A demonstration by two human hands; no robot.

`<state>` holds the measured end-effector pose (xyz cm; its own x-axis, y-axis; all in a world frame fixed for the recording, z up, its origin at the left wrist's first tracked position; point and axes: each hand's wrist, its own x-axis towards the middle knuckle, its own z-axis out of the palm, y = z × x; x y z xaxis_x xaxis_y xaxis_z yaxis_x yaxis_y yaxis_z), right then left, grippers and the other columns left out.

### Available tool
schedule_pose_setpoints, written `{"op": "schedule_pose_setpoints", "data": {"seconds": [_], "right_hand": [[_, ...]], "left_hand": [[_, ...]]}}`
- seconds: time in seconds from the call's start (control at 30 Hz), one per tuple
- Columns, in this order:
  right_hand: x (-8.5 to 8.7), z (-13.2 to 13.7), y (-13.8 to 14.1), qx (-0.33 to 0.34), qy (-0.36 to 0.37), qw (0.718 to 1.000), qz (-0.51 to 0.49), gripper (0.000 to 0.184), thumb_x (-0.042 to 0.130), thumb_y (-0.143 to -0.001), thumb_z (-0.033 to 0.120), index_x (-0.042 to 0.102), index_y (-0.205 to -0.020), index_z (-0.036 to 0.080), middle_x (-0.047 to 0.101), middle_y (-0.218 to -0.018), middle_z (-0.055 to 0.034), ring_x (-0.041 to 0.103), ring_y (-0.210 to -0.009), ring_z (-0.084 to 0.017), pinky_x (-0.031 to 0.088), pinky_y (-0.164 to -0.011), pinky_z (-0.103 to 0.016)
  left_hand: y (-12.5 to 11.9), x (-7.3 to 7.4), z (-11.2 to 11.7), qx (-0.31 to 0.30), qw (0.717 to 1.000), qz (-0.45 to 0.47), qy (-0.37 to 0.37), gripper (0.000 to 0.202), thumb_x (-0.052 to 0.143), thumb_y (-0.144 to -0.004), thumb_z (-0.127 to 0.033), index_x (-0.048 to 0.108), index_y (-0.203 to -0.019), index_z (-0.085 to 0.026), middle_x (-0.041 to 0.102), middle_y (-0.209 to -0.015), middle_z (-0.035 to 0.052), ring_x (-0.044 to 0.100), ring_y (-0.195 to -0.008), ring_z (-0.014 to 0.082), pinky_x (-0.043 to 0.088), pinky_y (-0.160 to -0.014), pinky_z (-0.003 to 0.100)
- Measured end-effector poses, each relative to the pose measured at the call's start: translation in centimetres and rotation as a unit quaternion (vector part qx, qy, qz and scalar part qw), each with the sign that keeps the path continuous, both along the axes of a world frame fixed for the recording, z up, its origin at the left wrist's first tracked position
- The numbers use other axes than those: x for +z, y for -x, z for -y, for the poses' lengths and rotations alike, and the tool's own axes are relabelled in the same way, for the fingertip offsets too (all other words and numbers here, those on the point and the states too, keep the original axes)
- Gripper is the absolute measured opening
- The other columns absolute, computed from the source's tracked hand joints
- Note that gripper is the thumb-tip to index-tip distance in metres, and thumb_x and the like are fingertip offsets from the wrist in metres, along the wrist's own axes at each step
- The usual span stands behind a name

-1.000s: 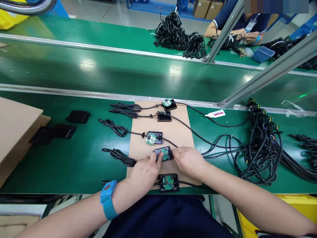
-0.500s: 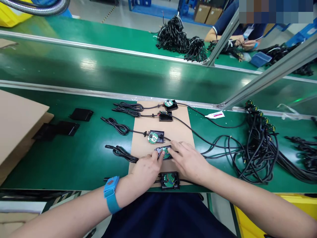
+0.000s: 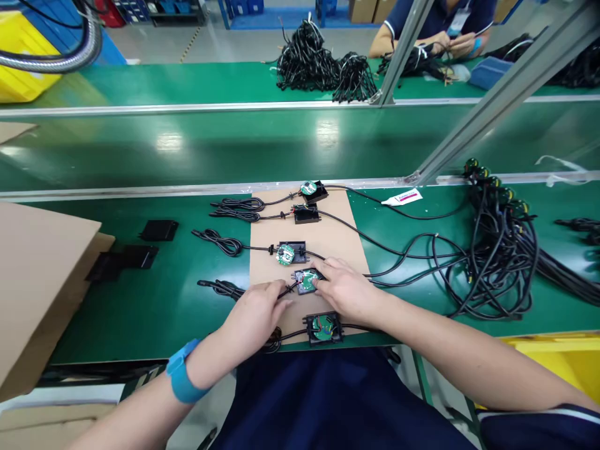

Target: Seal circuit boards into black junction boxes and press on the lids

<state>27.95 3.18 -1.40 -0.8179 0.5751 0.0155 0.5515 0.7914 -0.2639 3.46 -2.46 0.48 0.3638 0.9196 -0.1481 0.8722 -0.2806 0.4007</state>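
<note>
On a brown cardboard sheet (image 3: 328, 231) lie several small black boxes with round green circuit boards and black cables. My right hand (image 3: 344, 289) rests on the right side of one box (image 3: 307, 280), fingers curled and pressing its green board. My left hand (image 3: 253, 312) is closed in a pinch on the black cable just left of that box. Another open box (image 3: 322, 327) with a green board lies just below, near the bench edge. A further box (image 3: 290, 253) sits above.
A tangle of black cables (image 3: 497, 250) covers the right of the green bench. Black lids (image 3: 159, 230) and a cardboard carton (image 3: 37, 281) lie at the left. A white tube (image 3: 402, 198) is beside the sheet. Across the conveyor, another person's hands (image 3: 457, 44) handle cables.
My left hand has slid left off the box onto its cable. My right hand has moved left over the box's board. The camera has tilted.
</note>
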Motion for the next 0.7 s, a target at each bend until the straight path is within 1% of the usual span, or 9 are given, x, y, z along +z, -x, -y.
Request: {"op": "schedule_pose_setpoints", "data": {"seconds": [0.07,0.13,0.23,0.33,0.37,0.43,0.57,0.63,0.7], "right_hand": [[0.1,0.3,0.0,-0.007,0.004,1.0,-0.006,0.025,0.051,-0.101,0.026,0.073,-0.102,0.014,0.047,-0.15,-0.0181,0.05,-0.117,-0.028,0.046,-0.103,-0.048],[0.2,0.5,0.0,-0.022,0.008,1.0,-0.013,0.026,0.049,-0.102,0.026,0.071,-0.109,0.015,0.048,-0.148,-0.018,0.05,-0.116,-0.027,0.046,-0.104,-0.047],[0.3,0.7,0.0,-0.025,0.013,1.0,-0.011,0.025,0.051,-0.1,0.024,0.069,-0.116,0.016,0.049,-0.147,-0.0168,0.049,-0.12,-0.027,0.045,-0.104,-0.046],[0.4,0.5,-0.1,-0.001,0.017,1.0,-0.005,0.023,0.052,-0.099,0.022,0.07,-0.112,0.015,0.047,-0.148,-0.0172,0.046,-0.127,-0.029,0.043,-0.108,-0.046],[0.5,0.5,-0.2,0.004,0.017,1.0,-0.006,0.024,0.052,-0.098,0.021,0.07,-0.111,0.014,0.047,-0.148,-0.0177,0.045,-0.129,-0.03,0.042,-0.11,-0.047],[0.5,0.4,-0.2,0.01,0.017,1.0,-0.006,0.025,0.051,-0.098,0.021,0.07,-0.112,0.012,0.046,-0.149,-0.0189,0.044,-0.132,-0.031,0.041,-0.111,-0.048],[0.5,0.3,-0.2,0.011,0.031,0.999,-0.01,0.025,0.053,-0.095,0.02,0.07,-0.112,0.013,0.049,-0.145,-0.0194,0.045,-0.132,-0.032,0.039,-0.112,-0.049],[0.6,0.3,-0.1,0.005,0.035,0.999,-0.014,0.03,0.054,-0.094,0.018,0.067,-0.121,0.013,0.05,-0.145,-0.0191,0.045,-0.132,-0.031,0.039,-0.113,-0.048],[0.8,0.4,-0.1,0.002,0.034,0.999,-0.011,0.043,0.054,-0.094,0.016,0.059,-0.137,0.015,0.05,-0.144,-0.0194,0.044,-0.134,-0.03,0.04,-0.112,-0.046]], "left_hand": [[0.5,0.4,-1.1,0.009,0.997,0.037,0.074,0.016,0.058,-0.097,-0.026,0.07,-0.103,-0.018,0.075,-0.093,0.0065,0.07,-0.087,0.0212,0.053,-0.08,0.031],[0.7,0.8,-2.1,0.01,0.992,0.05,0.112,0.013,0.059,-0.095,-0.026,0.07,-0.091,-0.02,0.074,-0.087,0.0031,0.069,-0.08,0.019,0.05,-0.073,0.029],[0.6,1.1,-2.6,0.012,0.989,0.056,0.133,0.017,0.056,-0.095,-0.023,0.066,-0.081,-0.019,0.072,-0.08,0.0015,0.066,-0.074,0.0171,0.045,-0.067,0.026],[0.3,1.0,-2.3,0.025,0.983,0.098,0.15,0.019,0.049,-0.094,-0.017,0.06,-0.079,-0.018,0.068,-0.071,-0.0005,0.063,-0.065,0.0143,0.044,-0.064,0.024],[0.2,0.8,-2.1,0.03,0.983,0.113,0.144,0.019,0.048,-0.095,-0.017,0.059,-0.079,-0.018,0.066,-0.069,-0.0011,0.062,-0.063,0.0136,0.044,-0.063,0.024],[-0.1,0.3,-1.9,0.027,0.986,0.124,0.105,0.019,0.048,-0.096,-0.017,0.059,-0.08,-0.018,0.065,-0.069,-0.0012,0.061,-0.062,0.013,0.044,-0.063,0.024],[-0.6,-1.0,-1.7,-0.009,0.998,0.067,-0.015,0.02,0.048,-0.099,-0.018,0.061,-0.082,-0.018,0.065,-0.075,0.0017,0.062,-0.069,0.0151,0.044,-0.065,0.025],[-0.8,-1.4,-1.7,-0.029,0.998,0.013,-0.057,0.021,0.048,-0.099,-0.015,0.062,-0.083,-0.018,0.065,-0.075,0.0027,0.062,-0.071,0.0169,0.046,-0.067,0.027],[-0.9,-1.6,-1.5,-0.051,0.994,-0.041,-0.09,0.02,0.048,-0.098,-0.011,0.063,-0.085,-0.018,0.065,-0.076,0.0032,0.062,-0.071,0.0182,0.047,-0.068,0.029]]}}
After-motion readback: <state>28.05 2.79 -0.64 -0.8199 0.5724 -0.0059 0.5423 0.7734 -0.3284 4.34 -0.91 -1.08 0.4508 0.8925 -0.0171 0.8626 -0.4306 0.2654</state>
